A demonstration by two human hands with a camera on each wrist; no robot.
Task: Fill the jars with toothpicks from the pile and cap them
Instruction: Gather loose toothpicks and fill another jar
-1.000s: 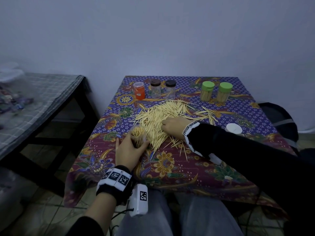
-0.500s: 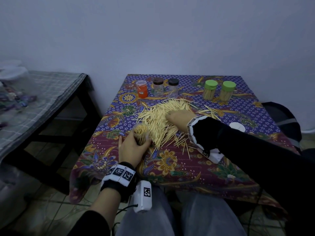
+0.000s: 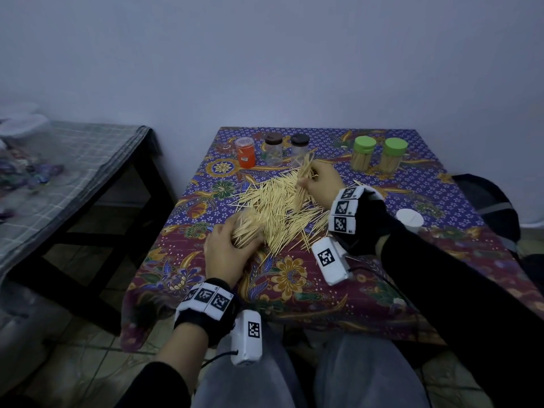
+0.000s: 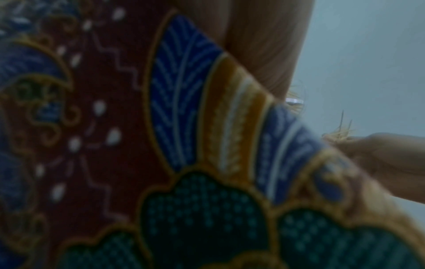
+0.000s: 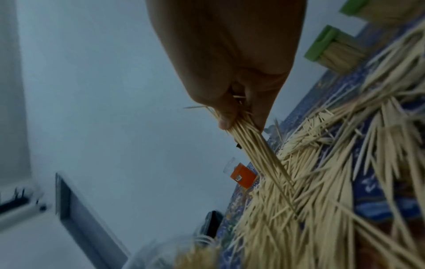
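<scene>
A pile of toothpicks (image 3: 279, 204) (image 5: 322, 182) lies spread over the middle of the patterned tablecloth (image 3: 294, 290). My left hand (image 3: 226, 251) grips a jar full of toothpicks (image 3: 245, 229) at the pile's near left edge; the jar body is mostly hidden by my fingers. My right hand (image 3: 319, 184) (image 5: 239, 116) pinches a bundle of toothpicks (image 5: 257, 151) lifted above the far side of the pile. The left wrist view is blurred, showing mostly cloth (image 4: 184, 145). A white cap (image 3: 409, 219) lies at the right.
At the back stand an orange jar (image 3: 245, 152), two clear jars with dark lids (image 3: 273, 148), and two green-capped jars of toothpicks (image 3: 378, 154). A low table with checked cloth (image 3: 73, 160) stands to the left. A dark bag (image 3: 485, 207) sits right of the table.
My right hand has risen off the pile with a bundle of toothpicks pinched in it. My left hand stays on the filled jar.
</scene>
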